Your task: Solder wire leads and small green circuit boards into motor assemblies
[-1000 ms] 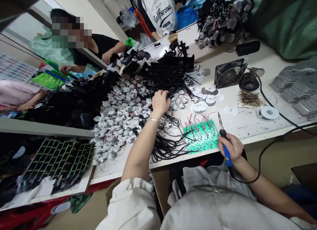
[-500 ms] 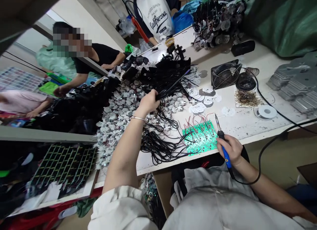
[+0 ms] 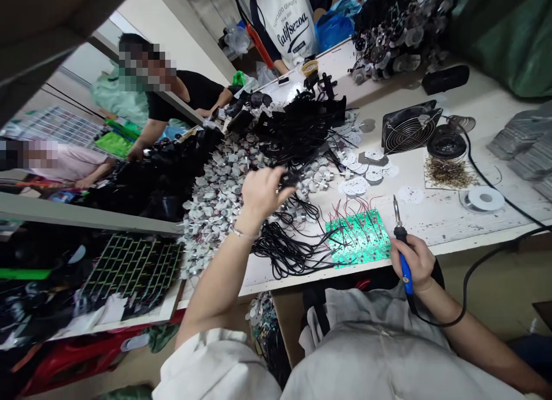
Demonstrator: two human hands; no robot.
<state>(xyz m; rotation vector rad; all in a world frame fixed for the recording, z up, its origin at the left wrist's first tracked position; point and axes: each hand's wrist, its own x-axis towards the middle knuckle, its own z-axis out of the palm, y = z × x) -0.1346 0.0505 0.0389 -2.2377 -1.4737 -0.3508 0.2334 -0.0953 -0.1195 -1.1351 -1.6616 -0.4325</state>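
My right hand (image 3: 414, 263) is wrapped round the blue handle of a soldering iron (image 3: 401, 239), its metal tip pointing up over the table edge. Just left of it lies a green circuit board panel (image 3: 360, 239) with thin red wires standing up from it and black cables running off its left side. My left hand (image 3: 263, 194) is closed on a dark black cable (image 3: 292, 179), blurred by motion, above the heap of small white parts (image 3: 228, 181). Below that hand, a looped bundle of black cables (image 3: 282, 247) rests by the panel.
A black fan (image 3: 407, 127), an iron stand (image 3: 448, 141) over solder scraps and a solder spool (image 3: 485, 199) stand at the right. Stacked grey plates (image 3: 524, 141) lie beyond. Black parts (image 3: 297, 121) fill the middle back. Co-workers sit across the table. The iron's cord (image 3: 470, 273) loops rightward.
My left hand has lifted off the black cables and come nearer with a dark piece in its fingers. The whole view has shifted slightly; my right hand still grips the iron.
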